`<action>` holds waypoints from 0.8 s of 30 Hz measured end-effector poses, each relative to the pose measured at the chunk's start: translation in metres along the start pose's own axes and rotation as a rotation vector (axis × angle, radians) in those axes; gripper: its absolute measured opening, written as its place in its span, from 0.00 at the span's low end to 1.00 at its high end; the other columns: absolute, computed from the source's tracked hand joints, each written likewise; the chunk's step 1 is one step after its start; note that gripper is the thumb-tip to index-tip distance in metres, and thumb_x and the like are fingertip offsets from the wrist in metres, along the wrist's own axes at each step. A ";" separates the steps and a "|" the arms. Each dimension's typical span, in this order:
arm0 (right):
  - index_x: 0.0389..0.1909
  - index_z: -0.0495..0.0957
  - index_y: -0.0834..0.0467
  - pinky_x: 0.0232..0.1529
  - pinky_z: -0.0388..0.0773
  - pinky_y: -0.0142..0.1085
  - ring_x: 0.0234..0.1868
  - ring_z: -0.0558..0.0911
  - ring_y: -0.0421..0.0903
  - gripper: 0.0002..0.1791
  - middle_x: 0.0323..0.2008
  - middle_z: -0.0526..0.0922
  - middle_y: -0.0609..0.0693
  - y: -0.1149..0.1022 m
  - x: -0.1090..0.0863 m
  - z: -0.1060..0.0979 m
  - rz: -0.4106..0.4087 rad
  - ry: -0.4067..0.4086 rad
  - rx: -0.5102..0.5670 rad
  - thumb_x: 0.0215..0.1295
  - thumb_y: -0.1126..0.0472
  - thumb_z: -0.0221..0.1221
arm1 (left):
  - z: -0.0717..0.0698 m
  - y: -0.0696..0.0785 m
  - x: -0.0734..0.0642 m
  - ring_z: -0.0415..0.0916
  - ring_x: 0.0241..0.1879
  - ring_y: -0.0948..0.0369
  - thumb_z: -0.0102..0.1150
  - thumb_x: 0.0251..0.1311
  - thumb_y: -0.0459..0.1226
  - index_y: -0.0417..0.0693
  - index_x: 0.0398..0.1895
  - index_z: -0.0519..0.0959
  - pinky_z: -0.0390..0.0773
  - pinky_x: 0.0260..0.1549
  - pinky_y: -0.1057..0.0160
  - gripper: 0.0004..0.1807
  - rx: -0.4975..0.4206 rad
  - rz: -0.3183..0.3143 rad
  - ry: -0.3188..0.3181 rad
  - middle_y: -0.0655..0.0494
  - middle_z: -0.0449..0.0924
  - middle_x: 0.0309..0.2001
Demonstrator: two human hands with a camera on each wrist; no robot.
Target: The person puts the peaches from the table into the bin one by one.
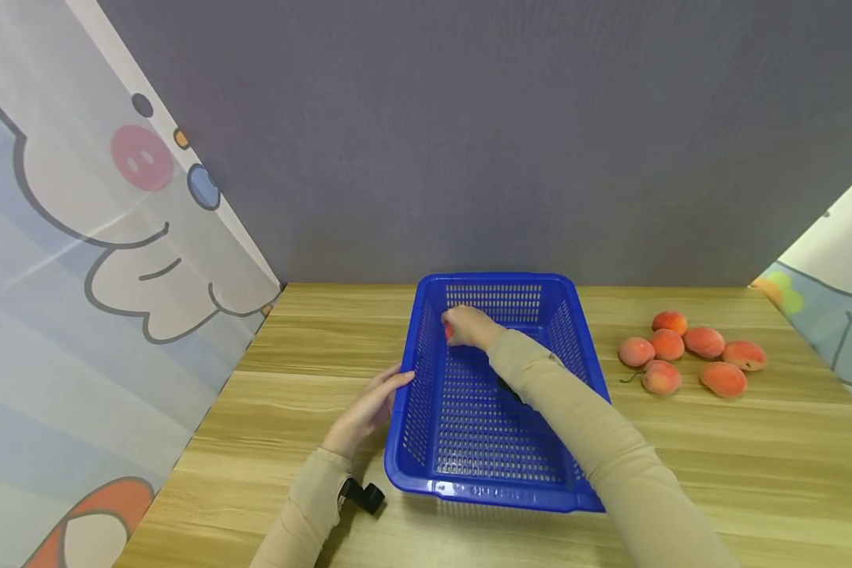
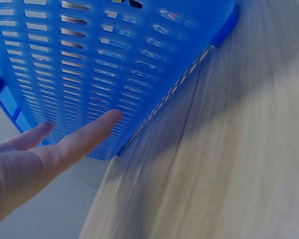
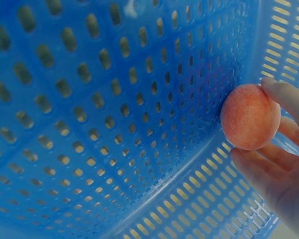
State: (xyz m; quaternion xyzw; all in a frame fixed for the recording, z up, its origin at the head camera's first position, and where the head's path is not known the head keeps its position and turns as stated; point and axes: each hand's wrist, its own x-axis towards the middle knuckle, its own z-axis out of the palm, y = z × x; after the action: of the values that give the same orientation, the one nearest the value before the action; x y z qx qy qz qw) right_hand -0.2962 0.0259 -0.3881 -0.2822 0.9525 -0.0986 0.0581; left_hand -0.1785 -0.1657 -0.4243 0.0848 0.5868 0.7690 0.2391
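A blue perforated plastic basket stands on the wooden table. My right hand reaches inside it, toward the far left corner. Its thumb and fingers pinch a round orange-red mango, close to the basket's wall and floor in the right wrist view. Most of that mango is hidden in the head view. My left hand is at the basket's left side, a fingertip touching the rim. In the left wrist view, its fingers extend nearly straight along the outer wall.
Several red-orange mangoes lie in a loose group on the table, right of the basket. One mango has a thin stem. A grey wall rises behind the table; a cartoon-printed sheet hangs at the left.
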 end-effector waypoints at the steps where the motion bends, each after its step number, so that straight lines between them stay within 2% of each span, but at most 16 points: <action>1: 0.44 0.76 0.64 0.37 0.74 0.37 0.33 0.75 0.47 0.22 0.32 0.78 0.53 0.000 0.000 0.000 0.000 0.001 0.000 0.46 0.61 0.64 | 0.000 0.000 0.000 0.78 0.34 0.60 0.44 0.62 0.37 0.32 0.62 0.54 0.78 0.35 0.61 0.28 -0.001 0.000 0.002 0.53 0.78 0.37; 11: 0.47 0.75 0.64 0.39 0.74 0.38 0.36 0.75 0.48 0.24 0.36 0.78 0.55 0.000 0.001 -0.003 0.027 -0.020 0.014 0.47 0.61 0.63 | 0.001 0.000 0.000 0.78 0.34 0.60 0.44 0.61 0.38 0.33 0.63 0.53 0.78 0.36 0.61 0.29 0.017 0.003 0.003 0.53 0.78 0.37; 16: 0.49 0.74 0.63 0.46 0.73 0.39 0.43 0.76 0.50 0.25 0.42 0.78 0.56 0.000 0.002 -0.006 0.015 -0.022 -0.005 0.48 0.59 0.63 | 0.001 0.001 0.000 0.77 0.35 0.61 0.44 0.61 0.39 0.33 0.63 0.54 0.78 0.36 0.61 0.29 0.011 -0.001 0.006 0.53 0.77 0.37; 24: 0.51 0.72 0.64 0.54 0.69 0.40 0.51 0.73 0.52 0.25 0.50 0.75 0.58 -0.005 -0.003 -0.023 -0.008 -0.071 0.011 0.51 0.60 0.62 | 0.001 0.000 -0.001 0.77 0.35 0.60 0.46 0.60 0.38 0.34 0.63 0.53 0.78 0.36 0.61 0.30 -0.006 0.004 0.005 0.52 0.77 0.38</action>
State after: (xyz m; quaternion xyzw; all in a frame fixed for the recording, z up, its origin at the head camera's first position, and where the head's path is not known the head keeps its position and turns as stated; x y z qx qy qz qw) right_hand -0.2950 0.0276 -0.3643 -0.2888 0.9482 -0.0939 0.0932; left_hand -0.1777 -0.1655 -0.4236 0.0834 0.5849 0.7714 0.2364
